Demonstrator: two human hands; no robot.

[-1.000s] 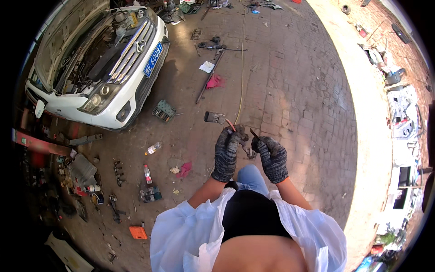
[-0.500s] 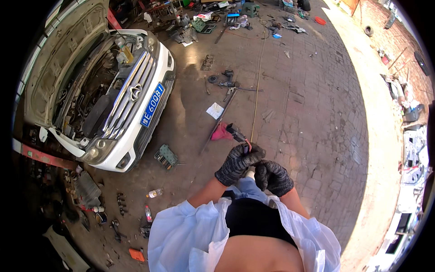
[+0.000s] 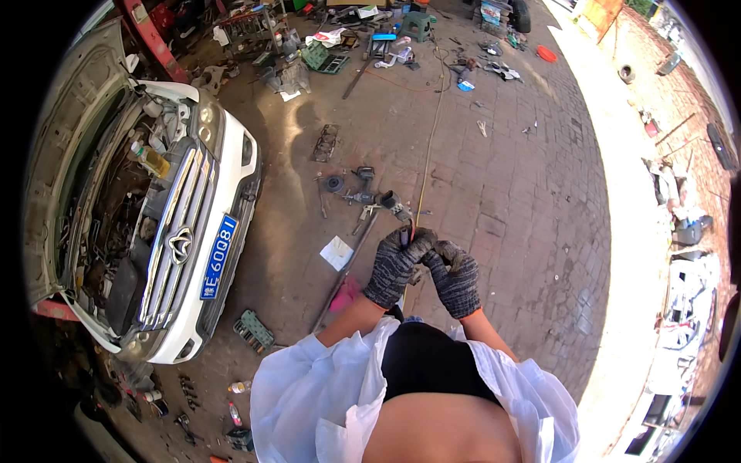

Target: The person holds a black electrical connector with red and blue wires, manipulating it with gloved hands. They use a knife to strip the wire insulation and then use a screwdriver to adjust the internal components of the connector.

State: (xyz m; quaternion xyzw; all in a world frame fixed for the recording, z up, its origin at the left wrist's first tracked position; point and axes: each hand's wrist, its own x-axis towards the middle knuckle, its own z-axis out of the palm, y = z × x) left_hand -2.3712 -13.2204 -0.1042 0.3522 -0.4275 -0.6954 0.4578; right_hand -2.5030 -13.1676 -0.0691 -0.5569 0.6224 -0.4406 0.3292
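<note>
My left hand (image 3: 397, 262), in a dark grey knitted glove, is closed on the lower part of a dark, elongated tool-like part (image 3: 395, 205). Its round end points away from me; its exact kind is unclear. A thin orange-red strip (image 3: 413, 231) shows beside my left fingertips. My right hand (image 3: 454, 282), gloved alike, is right beside the left, fingers bent and pressed together; what they pinch, if anything, is hidden. On the ground beyond lie a cordless power tool (image 3: 363, 178) and a black disc (image 3: 333, 184). A long bar (image 3: 345, 275) lies near my left arm.
At left stands a white car (image 3: 216, 185) with its hood up. A white sheet (image 3: 336, 253), a pink cloth (image 3: 346, 295) and a green tool case (image 3: 253, 332) lie between it and me. A yellow hose (image 3: 434, 131) runs away across the paving. Loose parts clutter the far end.
Both hands have shifted slightly forward in view, the part's round end now showing more. My view has turned: the car and floor items sit farther left and lower.
</note>
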